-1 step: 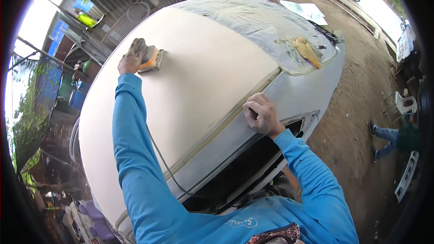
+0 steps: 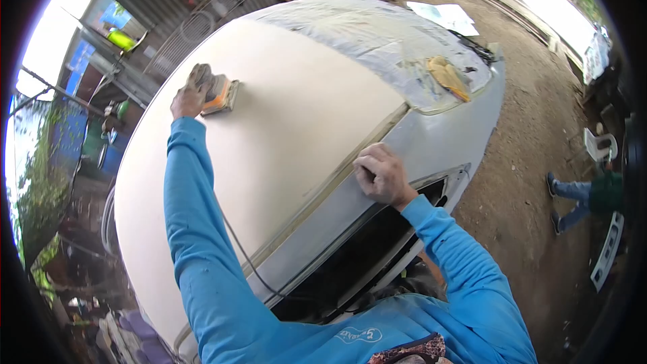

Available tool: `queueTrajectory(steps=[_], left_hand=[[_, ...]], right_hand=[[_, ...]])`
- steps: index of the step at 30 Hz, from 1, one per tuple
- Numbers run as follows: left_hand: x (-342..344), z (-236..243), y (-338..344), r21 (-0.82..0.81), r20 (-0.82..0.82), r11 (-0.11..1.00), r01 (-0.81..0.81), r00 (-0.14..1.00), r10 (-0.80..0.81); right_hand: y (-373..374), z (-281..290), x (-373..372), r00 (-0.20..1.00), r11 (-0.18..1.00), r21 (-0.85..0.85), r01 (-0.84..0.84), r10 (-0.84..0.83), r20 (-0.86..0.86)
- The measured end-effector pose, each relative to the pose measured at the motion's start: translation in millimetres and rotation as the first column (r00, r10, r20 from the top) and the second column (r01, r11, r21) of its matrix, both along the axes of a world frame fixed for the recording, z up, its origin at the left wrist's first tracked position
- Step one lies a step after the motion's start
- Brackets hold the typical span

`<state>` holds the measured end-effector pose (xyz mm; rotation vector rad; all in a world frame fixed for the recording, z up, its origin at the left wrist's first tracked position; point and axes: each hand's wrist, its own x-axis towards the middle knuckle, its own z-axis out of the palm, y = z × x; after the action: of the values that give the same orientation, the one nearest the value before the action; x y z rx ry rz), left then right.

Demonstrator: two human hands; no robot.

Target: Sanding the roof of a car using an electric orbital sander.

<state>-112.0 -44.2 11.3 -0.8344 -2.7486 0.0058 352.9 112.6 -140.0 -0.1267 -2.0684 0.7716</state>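
1. While the left hand (image 2: 188, 99) grasped an orange-and-grey electric sander (image 2: 219, 98), that tool rested on the pale car roof (image 2: 290, 87), near the side farther from the person.
2. The right hand (image 2: 381, 174) was curled into a loose fist at the roof's nearer edge, above the dark window opening (image 2: 357, 256).
3. A grey cable (image 2: 232, 230) ran from beside the left sleeve (image 2: 189, 189) toward that opening.
4. Wrinkled plastic sheeting (image 2: 364, 44) covered the windshield area, bearing a yellowish crumpled piece (image 2: 447, 78).
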Motion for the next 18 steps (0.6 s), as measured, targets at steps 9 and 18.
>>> queueTrajectory(steps=[9, 18], left_hand=[[-38.1, -13.5, 98.5, 0.019, 0.07, 0.998, 0.066, 0.995, -0.067], [15.6, -0.1, 105.0, -0.034, 0.006, 0.987, 0.154, 0.988, -0.154]], right_hand=[[8.3, 0.6, 9.7, 1.0, 0.999, 0.026, -0.019, 0.02, -0.02], [10.2, -3.3, 11.0, 0.998, 0.999, 0.014, -0.051, 0.052, -0.019]])
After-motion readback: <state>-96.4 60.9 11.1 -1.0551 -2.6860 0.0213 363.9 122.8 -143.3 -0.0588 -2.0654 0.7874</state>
